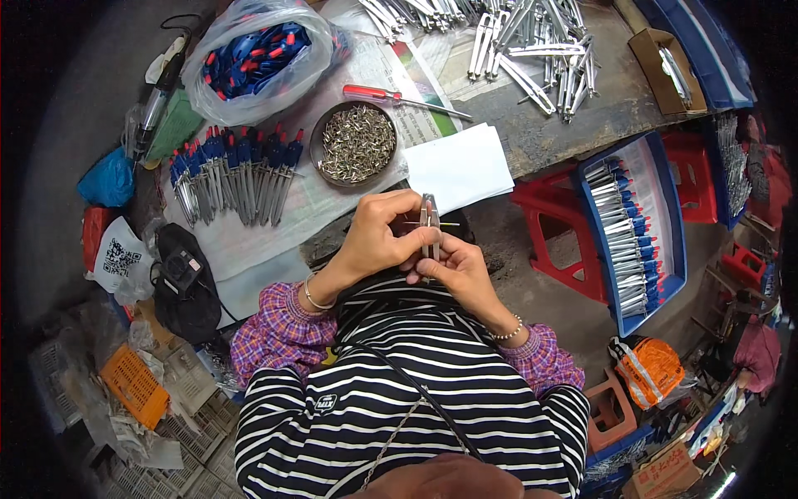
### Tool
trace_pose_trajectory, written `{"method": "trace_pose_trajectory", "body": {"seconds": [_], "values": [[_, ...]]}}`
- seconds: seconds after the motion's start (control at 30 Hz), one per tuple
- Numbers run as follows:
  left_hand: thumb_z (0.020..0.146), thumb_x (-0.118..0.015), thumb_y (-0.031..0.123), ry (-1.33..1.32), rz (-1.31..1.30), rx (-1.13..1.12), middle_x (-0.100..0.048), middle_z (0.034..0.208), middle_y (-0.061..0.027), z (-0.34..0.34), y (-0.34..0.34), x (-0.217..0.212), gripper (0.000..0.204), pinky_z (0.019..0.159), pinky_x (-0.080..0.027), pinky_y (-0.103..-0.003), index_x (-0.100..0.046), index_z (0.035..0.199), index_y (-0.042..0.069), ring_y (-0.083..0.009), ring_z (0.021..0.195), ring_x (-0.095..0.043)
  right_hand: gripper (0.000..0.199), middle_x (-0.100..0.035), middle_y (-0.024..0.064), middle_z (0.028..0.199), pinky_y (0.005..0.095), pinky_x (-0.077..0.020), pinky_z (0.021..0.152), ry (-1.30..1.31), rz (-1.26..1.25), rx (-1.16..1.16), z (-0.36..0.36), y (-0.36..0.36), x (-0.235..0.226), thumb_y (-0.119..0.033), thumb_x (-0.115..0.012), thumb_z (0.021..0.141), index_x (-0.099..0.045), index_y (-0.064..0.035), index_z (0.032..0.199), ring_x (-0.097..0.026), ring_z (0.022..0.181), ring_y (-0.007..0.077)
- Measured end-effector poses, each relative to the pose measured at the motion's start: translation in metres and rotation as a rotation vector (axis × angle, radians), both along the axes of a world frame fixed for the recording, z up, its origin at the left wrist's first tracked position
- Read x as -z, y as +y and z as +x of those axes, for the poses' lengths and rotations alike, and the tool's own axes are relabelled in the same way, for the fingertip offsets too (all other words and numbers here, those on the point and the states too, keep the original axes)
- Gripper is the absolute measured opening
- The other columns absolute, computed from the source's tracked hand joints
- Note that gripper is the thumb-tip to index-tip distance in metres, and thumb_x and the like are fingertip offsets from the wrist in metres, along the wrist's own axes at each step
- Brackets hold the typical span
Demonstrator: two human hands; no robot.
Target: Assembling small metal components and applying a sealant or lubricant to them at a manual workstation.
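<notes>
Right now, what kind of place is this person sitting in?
Probably a small workshop where metal tools get put together by hand. Both hands hold a metal tool, a bowl of small metal pins sits on the table, and a blue tray holds finished pieces.

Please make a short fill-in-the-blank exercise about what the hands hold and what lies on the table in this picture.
1. Both hands, left hand and right hand, hold one small ____ tool.
2. The round bowl of small metal pieces is next to a screwdriver with a ____ handle.
3. The tray on the red stool is ____.

Missing words: metal; red; blue
</notes>
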State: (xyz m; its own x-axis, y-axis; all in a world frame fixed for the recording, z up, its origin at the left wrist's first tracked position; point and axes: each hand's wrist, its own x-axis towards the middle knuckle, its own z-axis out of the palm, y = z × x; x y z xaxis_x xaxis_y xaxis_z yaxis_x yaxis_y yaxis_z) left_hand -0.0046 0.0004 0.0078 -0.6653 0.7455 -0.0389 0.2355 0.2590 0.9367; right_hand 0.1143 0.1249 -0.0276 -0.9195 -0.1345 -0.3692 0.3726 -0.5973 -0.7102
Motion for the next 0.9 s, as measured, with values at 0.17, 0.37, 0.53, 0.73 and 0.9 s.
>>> {"method": "trace_pose_trajectory", "body": {"seconds": [0.17, 0.37, 0.53, 0.73, 0.9], "values": [[0.075, -0.067, 0.006, 0.079, -0.081, 0.027, -0.057, 0.067, -0.0048, -0.003, -0.005, 0.003, 0.010, 0.052, -0.042, -0.022, -0.061, 0.077, -0.002, -0.0072, 0.058, -0.053, 0.023, -0.063, 0.0128, 0.096, 0.0252, -0.0529, 0.074, -0.009, -0.006, 0.074, 0.001, -0.004, -0.007, 0.004, -0.053, 0.086, -0.052, 0.0075, 0.108, -0.063, 0.083, 0.0155], [0.076, -0.067, 0.006, -0.111, 0.024, -0.053, -0.058, 0.067, -0.0047, 0.001, 0.001, -0.002, 0.012, 0.054, -0.044, -0.021, -0.061, 0.076, -0.004, -0.0073, 0.059, -0.053, 0.025, -0.063, 0.0105, 0.094, 0.0237, -0.0503, 0.076, 0.067, 0.149, 0.130, 0.004, -0.002, 0.006, 0.002, -0.051, 0.087, -0.051, 0.0073, 0.112, -0.062, 0.083, 0.0139], [0.073, -0.069, 0.008, -0.106, 0.043, -0.065, -0.057, 0.064, -0.0050, 0.001, -0.001, -0.001, 0.014, 0.051, -0.041, -0.022, -0.061, 0.074, -0.004, -0.0072, 0.056, -0.052, 0.027, -0.062, 0.0100, 0.094, 0.0237, -0.0500, 0.077, 0.063, 0.187, 0.053, 0.004, -0.009, 0.004, 0.004, -0.053, 0.086, -0.050, 0.0068, 0.113, -0.062, 0.083, 0.0133], [0.069, -0.070, 0.011, 0.128, -0.008, -0.087, -0.057, 0.060, -0.0101, 0.001, 0.001, -0.002, 0.016, 0.046, -0.040, -0.027, -0.063, 0.072, -0.002, -0.0156, 0.049, -0.053, 0.020, -0.062, 0.0077, 0.090, 0.0220, -0.0508, 0.070, 0.066, 0.200, 0.196, 0.008, -0.028, 0.004, 0.004, -0.057, 0.084, -0.052, 0.0062, 0.103, -0.061, 0.082, 0.0104], [0.070, -0.071, 0.012, 0.090, -0.012, -0.101, -0.056, 0.060, -0.0101, 0.003, -0.003, 0.000, 0.016, 0.046, -0.039, -0.027, -0.063, 0.072, -0.002, -0.0157, 0.048, -0.052, 0.019, -0.062, 0.0098, 0.093, 0.0228, -0.0520, 0.070, 0.078, 0.200, 0.146, 0.005, -0.024, 0.006, 0.004, -0.054, 0.086, -0.051, 0.0069, 0.104, -0.062, 0.081, 0.0122]]}}
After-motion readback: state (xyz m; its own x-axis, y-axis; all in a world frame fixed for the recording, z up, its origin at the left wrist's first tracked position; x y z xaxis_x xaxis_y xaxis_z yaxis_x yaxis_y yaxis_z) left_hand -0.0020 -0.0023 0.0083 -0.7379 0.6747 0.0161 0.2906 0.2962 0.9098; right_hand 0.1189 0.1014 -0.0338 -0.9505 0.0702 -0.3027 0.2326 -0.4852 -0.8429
